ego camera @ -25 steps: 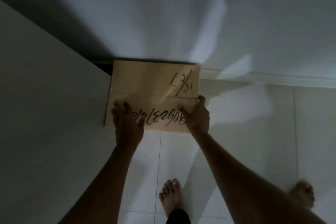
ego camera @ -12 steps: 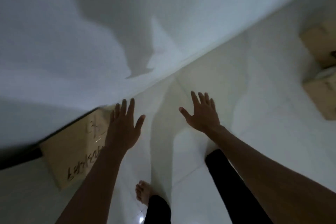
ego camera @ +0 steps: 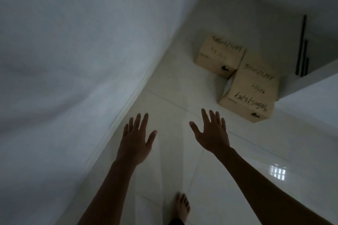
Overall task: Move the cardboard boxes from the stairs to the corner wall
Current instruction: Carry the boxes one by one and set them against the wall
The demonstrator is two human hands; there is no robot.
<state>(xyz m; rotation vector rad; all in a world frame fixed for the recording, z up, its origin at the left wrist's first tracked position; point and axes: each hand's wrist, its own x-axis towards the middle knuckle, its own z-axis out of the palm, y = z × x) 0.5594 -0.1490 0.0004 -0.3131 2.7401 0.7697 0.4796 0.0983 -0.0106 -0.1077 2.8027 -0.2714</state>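
Note:
Two tan cardboard boxes with black handwriting lie ahead on the white floor at the foot of the stairs: the nearer box (ego camera: 250, 95) and, behind it to the left, the farther box (ego camera: 218, 55), touching at a corner. My left hand (ego camera: 136, 140) and my right hand (ego camera: 213, 133) are stretched out in front of me over the floor, palms down, fingers spread, holding nothing. Both hands are well short of the boxes. The box set down in the corner is out of view.
A white wall (ego camera: 73, 60) runs along my left down to a skirting edge. White steps (ego camera: 309, 86) and dark railing bars (ego camera: 301, 47) stand at the right behind the boxes. My bare foot (ego camera: 182, 208) is on the glossy tiled floor (ego camera: 256, 151).
A second ago both hands were on a box against the corner wall. They let it go, and my view has swung right, off that box and onto the two boxes by the stairs.

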